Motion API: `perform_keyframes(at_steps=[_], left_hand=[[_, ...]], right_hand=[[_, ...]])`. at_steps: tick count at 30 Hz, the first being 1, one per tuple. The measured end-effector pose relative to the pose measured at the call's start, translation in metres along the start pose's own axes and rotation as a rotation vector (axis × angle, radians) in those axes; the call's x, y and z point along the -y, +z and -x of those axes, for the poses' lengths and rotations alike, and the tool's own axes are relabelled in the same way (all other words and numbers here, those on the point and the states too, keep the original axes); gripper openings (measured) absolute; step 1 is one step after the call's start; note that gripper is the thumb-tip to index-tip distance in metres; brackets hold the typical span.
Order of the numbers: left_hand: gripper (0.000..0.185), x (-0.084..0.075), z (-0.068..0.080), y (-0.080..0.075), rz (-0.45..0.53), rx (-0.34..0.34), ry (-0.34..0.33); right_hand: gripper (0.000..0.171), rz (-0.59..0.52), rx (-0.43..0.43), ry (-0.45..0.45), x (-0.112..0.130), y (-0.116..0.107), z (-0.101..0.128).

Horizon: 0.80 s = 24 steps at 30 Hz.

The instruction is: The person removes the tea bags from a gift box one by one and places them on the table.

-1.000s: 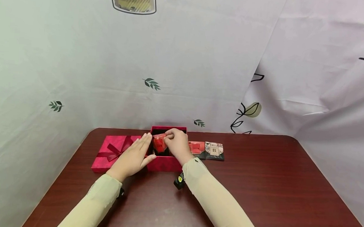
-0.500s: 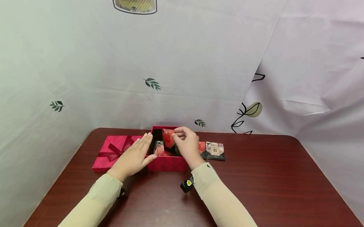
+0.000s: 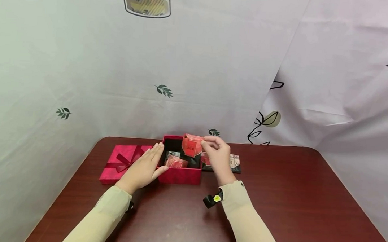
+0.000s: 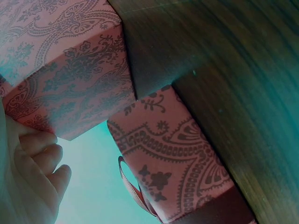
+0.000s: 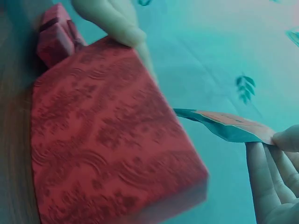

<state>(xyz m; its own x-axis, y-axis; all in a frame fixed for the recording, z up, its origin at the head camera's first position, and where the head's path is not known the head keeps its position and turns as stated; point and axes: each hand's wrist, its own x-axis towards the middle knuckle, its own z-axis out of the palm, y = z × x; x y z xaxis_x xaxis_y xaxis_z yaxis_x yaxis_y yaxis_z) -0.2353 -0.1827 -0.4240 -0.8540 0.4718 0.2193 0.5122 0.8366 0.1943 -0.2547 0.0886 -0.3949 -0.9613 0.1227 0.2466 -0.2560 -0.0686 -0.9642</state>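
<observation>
- Open box (image 3: 180,176): red outside w/ darker paisley & floral pattern, black inside.
- Lid (image 3: 119,152): same red, w/ dk. red ribbon bow (image 3: 124,161).
- Held sachet (image 3: 192,145): red, w/ black bottom & dk. lettering.
- Sachet at far right (image 3: 235,162): pale flowery print, black lower part.
- Table (image 3: 294,204): reddish-brown w/ wood grain.
- Wall cloth (image 3: 216,64): whitish, w/ green leaf prints.
- Sleeves (image 3: 95,216): pale cream.

Pale leaf-printed cloth (image 3: 215,71) behind a reddish-brown table (image 3: 301,201)
</observation>
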Motion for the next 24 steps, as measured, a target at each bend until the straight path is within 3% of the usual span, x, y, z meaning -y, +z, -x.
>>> perform_keyframes(at_steps=[8,16,24], left_hand=[[0.083,0.0,0.001,0.0,-0.009,-0.01,0.0],[0.082,0.0,0.001,0.001,-0.01,-0.028,0.012],[0.081,0.001,0.001,0.003,-0.007,-0.028,0.016]], right_hand=[[0.019,-0.014,-0.113,-0.018,0.004,-0.031,-0.003],[0.018,-0.126,-0.224,-0.022,0.003,-0.062,-0.01],[0.02,-0.093,-0.317,-0.01,-0.002,-0.089,-0.012]])
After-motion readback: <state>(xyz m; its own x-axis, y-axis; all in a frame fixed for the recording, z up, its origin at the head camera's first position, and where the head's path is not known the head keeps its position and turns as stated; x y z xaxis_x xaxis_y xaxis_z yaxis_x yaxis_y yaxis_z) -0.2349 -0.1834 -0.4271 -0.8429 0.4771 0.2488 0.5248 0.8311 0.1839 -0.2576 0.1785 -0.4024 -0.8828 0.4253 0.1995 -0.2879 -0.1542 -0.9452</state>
